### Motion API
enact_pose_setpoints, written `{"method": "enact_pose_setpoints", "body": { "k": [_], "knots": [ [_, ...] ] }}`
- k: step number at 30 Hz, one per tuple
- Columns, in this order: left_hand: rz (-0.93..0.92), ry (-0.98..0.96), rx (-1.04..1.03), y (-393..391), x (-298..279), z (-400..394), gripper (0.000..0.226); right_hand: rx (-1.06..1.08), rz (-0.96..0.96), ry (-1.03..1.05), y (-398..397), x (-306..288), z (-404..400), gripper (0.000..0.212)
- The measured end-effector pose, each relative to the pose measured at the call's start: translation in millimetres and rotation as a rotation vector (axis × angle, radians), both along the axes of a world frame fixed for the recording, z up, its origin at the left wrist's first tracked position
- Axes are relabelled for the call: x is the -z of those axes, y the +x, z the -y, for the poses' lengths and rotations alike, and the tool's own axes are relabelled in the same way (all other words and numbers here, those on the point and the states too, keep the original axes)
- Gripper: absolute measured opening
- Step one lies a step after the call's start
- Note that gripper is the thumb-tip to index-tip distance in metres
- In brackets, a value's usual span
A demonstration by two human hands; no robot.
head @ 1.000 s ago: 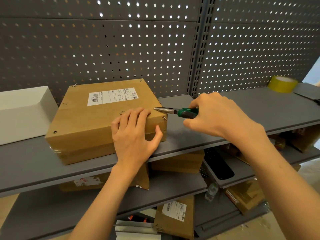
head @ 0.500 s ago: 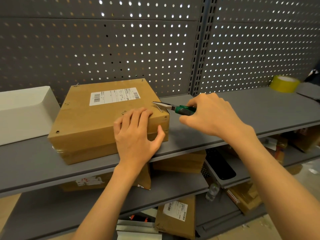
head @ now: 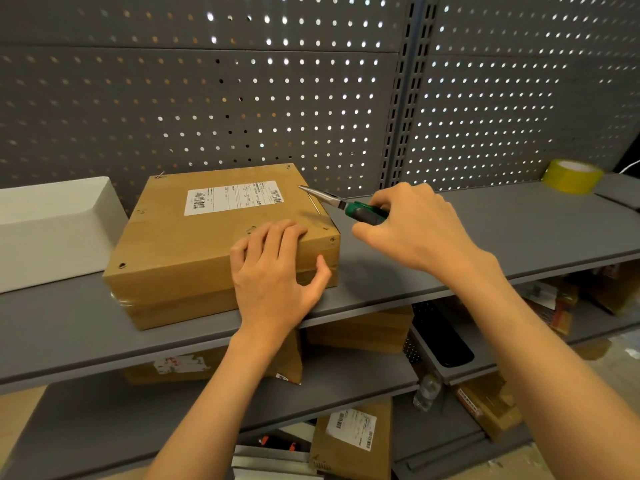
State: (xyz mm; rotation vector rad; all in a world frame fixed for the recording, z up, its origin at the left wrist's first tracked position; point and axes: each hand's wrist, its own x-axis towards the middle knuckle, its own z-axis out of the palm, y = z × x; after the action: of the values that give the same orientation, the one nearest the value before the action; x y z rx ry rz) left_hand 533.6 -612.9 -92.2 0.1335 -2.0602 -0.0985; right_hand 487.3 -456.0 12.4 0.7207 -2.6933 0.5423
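right hand clenches green-handled pliers, tips toward 10 o'clock over the right edge of the box on the shelf, pinching a nail lying 11-to-5; left hand, 7 o'clock of it, presses flat fingers on the box.

- I am looking into a stockroom or parcel store, where a long grey metal shelf is running across my view.
- Behind the shelf, perforated steel back panels are standing.
- On the shelf, a cardboard parcel is carrying a barcoded shipping label, and a yellow packing tape roll is sitting at its right end.
- Below the shelf, more labelled cartons are lying on lower tiers.
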Motion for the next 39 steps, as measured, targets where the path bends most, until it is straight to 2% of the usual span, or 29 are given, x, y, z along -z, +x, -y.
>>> {"method": "enact_pose_setpoints", "body": {
  "k": [9,15,18,21,28,39],
  "knots": [
    [0.051,0.003,-0.029,3.5,-4.9,-2.7,0.040,-0.076,-0.060,0.014,3.8,-5.2,9.2,0.031],
    [0.177,-0.001,0.037,15.9,-19.6,-0.7,0.039,-0.155,-0.082,-0.014,9.7,-12.5,29.6,0.039],
    [0.173,0.017,0.042,26.9,-25.4,6.7,0.038,-0.192,-0.100,-0.017,12.9,-15.0,45.5,0.038],
    [0.149,0.040,-0.024,42.3,-31.1,27.1,0.034,-0.207,-0.118,-0.027,16.3,-16.2,63.0,0.031],
    [0.090,0.120,-0.242,84.3,-44.4,89.8,0.028,-0.286,-0.098,-0.013,28.1,-16.1,104.4,0.032],
    [0.041,0.108,-0.348,119.3,-52.2,146.3,0.027,-0.355,-0.092,0.017,49.6,-24.3,164.8,0.025]
  ]
}}
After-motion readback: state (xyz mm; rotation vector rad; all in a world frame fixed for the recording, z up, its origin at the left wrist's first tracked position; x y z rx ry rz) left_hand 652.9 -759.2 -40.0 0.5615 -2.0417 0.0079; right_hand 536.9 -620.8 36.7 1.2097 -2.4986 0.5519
